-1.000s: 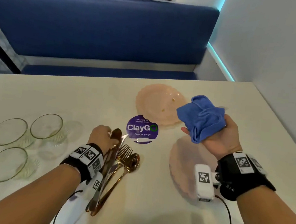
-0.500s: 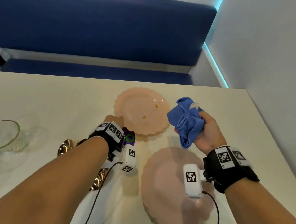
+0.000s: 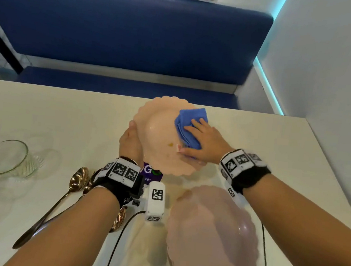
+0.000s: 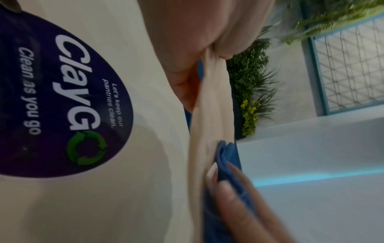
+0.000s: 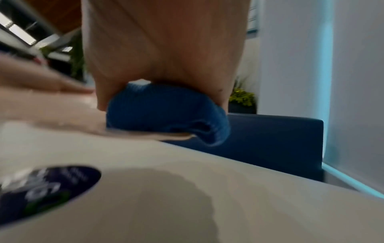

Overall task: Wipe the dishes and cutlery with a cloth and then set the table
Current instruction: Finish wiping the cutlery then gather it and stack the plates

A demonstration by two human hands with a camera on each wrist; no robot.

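Observation:
My left hand [image 3: 132, 141] grips the left rim of a scalloped pink plate [image 3: 161, 135] and holds it lifted and tilted above the table. The left wrist view shows this plate [image 4: 212, 115] edge-on, pinched between my thumb and fingers. My right hand [image 3: 201, 139] holds a bunched blue cloth [image 3: 190, 125] and presses it on the plate's right half. In the right wrist view the cloth [image 5: 166, 113] sits cupped under my palm against the plate [image 5: 62, 115]. A small yellow speck [image 3: 171, 144] lies on the plate beside the cloth.
A second pink plate [image 3: 212, 233] lies on the table near the front edge. Copper spoons [image 3: 75, 183] lie under my left forearm, and clear glass bowls [image 3: 3, 157] stand at the left. A purple round sticker [image 3: 151, 172] marks the tabletop. A blue bench [image 3: 126, 31] runs behind.
My left hand left the cutlery, reached to the far plate and lifted it by its rim. My right hand brought the cloth down from the air onto the plate.

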